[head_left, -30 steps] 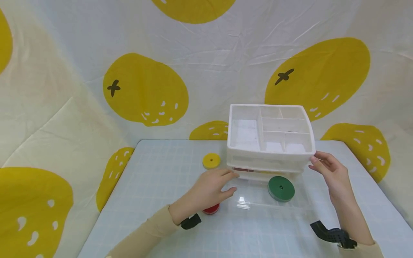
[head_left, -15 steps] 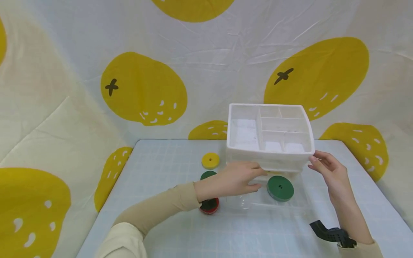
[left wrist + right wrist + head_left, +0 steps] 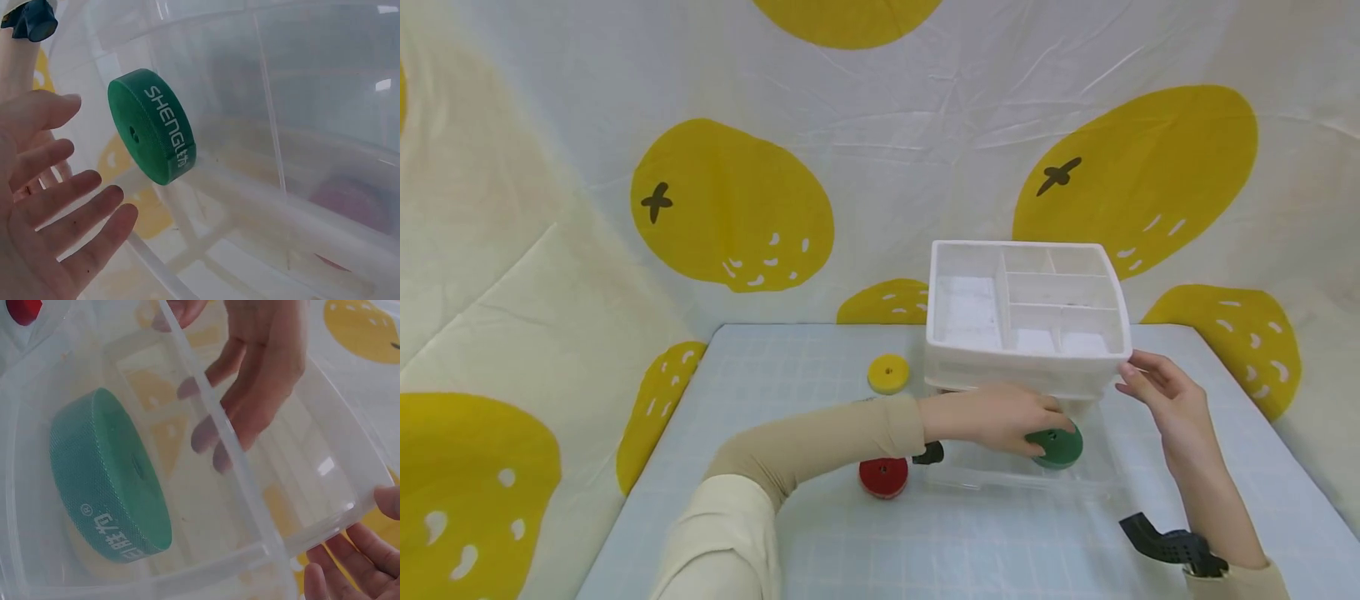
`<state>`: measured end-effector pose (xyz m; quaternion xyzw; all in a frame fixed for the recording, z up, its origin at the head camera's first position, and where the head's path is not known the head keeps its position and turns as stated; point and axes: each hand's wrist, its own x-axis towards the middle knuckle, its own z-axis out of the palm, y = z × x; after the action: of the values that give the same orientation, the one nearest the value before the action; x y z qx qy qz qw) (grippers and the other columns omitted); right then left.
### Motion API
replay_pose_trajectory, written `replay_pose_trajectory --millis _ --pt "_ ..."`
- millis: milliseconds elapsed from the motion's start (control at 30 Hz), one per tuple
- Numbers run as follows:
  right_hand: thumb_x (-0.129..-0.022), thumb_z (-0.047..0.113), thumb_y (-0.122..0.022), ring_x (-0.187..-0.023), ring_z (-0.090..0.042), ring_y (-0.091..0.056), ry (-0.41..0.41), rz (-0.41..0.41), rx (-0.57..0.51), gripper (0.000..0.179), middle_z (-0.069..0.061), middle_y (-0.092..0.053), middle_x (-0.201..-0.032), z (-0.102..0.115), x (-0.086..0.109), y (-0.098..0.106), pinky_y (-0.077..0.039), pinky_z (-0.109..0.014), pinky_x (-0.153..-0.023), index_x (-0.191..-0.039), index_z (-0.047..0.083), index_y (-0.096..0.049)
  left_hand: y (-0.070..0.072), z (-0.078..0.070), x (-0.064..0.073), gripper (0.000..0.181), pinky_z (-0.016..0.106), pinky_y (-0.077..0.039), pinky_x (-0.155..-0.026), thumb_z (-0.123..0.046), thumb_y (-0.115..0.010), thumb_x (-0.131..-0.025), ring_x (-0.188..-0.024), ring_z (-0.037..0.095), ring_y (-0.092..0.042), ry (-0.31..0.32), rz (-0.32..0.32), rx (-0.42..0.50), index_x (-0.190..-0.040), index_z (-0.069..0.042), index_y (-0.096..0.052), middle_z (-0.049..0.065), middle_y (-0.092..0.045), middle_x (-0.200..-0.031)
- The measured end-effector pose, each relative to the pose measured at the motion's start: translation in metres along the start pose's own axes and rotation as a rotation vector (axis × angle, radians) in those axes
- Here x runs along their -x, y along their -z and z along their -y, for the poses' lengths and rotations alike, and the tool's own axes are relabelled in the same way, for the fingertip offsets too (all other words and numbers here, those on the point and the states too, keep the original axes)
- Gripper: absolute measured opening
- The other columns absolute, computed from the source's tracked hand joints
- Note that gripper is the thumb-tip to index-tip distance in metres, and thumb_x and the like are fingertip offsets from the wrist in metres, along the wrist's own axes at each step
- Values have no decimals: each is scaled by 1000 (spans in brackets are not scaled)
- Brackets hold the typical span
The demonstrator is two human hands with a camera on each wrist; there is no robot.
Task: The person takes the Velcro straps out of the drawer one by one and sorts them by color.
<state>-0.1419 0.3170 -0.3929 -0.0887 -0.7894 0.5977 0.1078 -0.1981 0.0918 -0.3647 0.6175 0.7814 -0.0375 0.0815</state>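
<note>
A white desktop organizer [image 3: 1000, 367] has its clear drawer [image 3: 951, 475] pulled out toward me. In the drawer stands a green roll of hook-and-loop tape [image 3: 1063, 450], with white lettering on its rim in the left wrist view. My left hand [image 3: 1007, 414] reaches over the drawer to the roll. Its fingers [image 3: 87, 219] are spread beside the roll, with a gap showing between them in the left wrist view. My right hand [image 3: 1176, 408] holds the organizer's front right corner, the thumb in front and the fingers along the side.
A yellow roll [image 3: 888, 374] and a red roll [image 3: 883, 477] lie on the table [image 3: 797, 358] left of the organizer. Divided compartments [image 3: 970, 308] form the organizer's top. A printed cloth [image 3: 895, 167] hangs behind the table.
My left hand has moved right, from the drawer's left side to the green roll inside it. The red roll shows more fully. My right hand has stayed at the organizer's corner.
</note>
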Motion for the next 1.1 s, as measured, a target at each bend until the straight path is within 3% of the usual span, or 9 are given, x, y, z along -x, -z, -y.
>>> replay_pose_trajectory --millis 233,400,500,733,900,1100 --pt "-95 38 -56 -94 12 -55 23 -11 3 44 26 -53 -116 -1 1 0 -6 -76 -107 -135 20 -51 -6 2 -23 54 11 -40 -96 -37 -61 -93 -115 5 -50 -90 79 -25 -143 -26 -45 -7 -49 -138" --pt "-95 36 -57 -94 10 -57 38 -10 -5 43 25 -54 -116 -2 1 0 -5 -77 -106 -134 19 -51 -9 -2 -32 59 15 -32 -109 -41 -60 -93 -140 7 -35 -58 161 -69 -146 -33 -37 -5 -34 -154" --pt "-95 35 -57 -96 9 -58 41 -8 -10 43 25 -54 -116 -2 1 -1 -6 -76 -107 -134 18 -52 -11 -5 -36 61 18 -31 -112 -44 -58 -93 -142 10 -32 -41 200 -117 -148 -37 -32 -7 -28 -157" --pt "-95 36 -56 -94 10 -57 47 -5 -4 44 25 -54 -117 -2 0 -1 -7 -77 -107 -135 18 -51 -17 -9 -41 62 22 -36 -108 -42 -58 -94 -141 20 -35 -3 240 -178 -148 -42 -28 -7 -23 -160" --pt "-95 36 -57 -93 10 -57 45 -10 -1 44 25 -54 -116 -2 0 -1 -6 -78 -106 -134 18 -52 -18 -11 -41 63 20 -38 -104 -37 -61 -92 -133 15 -41 -8 235 -210 -147 -41 -31 -7 -28 -157" --pt "-95 37 -56 -94 9 -58 42 -1 9 44 26 -54 -116 -2 1 0 -6 -78 -105 -135 18 -51 -17 -9 -41 61 18 -39 -96 -38 -62 -91 -119 11 -45 -33 236 -179 -146 -41 -34 -10 -36 -149"
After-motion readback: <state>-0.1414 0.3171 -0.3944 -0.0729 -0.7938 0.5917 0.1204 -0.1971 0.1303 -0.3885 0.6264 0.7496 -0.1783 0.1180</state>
